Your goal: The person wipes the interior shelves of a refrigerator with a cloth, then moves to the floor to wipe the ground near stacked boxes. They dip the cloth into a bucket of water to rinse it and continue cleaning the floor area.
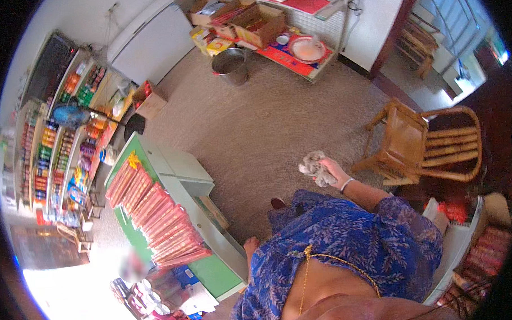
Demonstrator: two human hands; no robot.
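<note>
My right hand [336, 174], wearing a bangle, is closed around a crumpled greyish cloth [313, 166] above the floor, to the left of a wooden chair [403, 133]. At the right-hand edge of a green-topped counter [222, 277], part of my left hand [251, 246] shows beside my blue patterned clothing; its fingers are mostly hidden, and whether it holds anything is unclear. Long reddish-pink packets [156, 210] lie in a row across the counter, with a yellow item [133, 159] at their far end.
Shelves of bottles and packets [57, 158] line the left wall. A metal bucket [231, 67] stands near cardboard boxes [257, 24] and a low display stand [286, 57]. A white chest freezer [154, 41] is at the back. Behind me on the right are more goods [487, 253].
</note>
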